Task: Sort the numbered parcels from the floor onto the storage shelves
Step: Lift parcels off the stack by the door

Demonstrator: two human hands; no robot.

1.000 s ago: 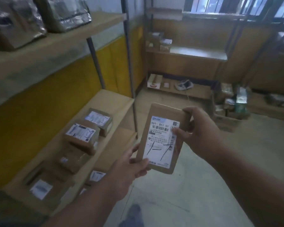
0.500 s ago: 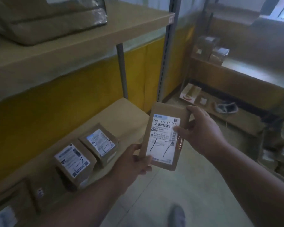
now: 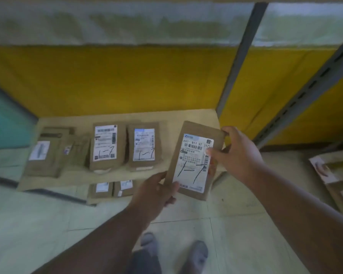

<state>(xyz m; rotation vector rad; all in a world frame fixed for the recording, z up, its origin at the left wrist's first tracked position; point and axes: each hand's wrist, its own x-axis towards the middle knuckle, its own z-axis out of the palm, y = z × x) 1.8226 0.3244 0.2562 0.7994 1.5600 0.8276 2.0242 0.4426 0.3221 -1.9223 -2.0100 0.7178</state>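
I hold a flat brown parcel (image 3: 194,143) upright in front of me; its white label reads "1-7" in black marker. My left hand (image 3: 156,192) grips its lower left corner, my right hand (image 3: 236,155) pinches its upper right edge. Behind it lies the low wooden shelf (image 3: 196,115). On that shelf stand two brown parcels, one (image 3: 106,147) and another (image 3: 144,145), both marked "1-7". More brown parcels (image 3: 46,153) lie at the shelf's left end.
Two small labelled parcels (image 3: 112,188) sit on a lower board under the shelf's front edge. Grey steel uprights (image 3: 236,58) stand at the right before a yellow wall. Another parcel (image 3: 333,169) lies at far right. My feet (image 3: 174,252) stand on pale floor tiles.
My view has swung left and down to face the low shelf squarely. Both hands keep the same hold on the parcel, now closer to the shelf's right end.
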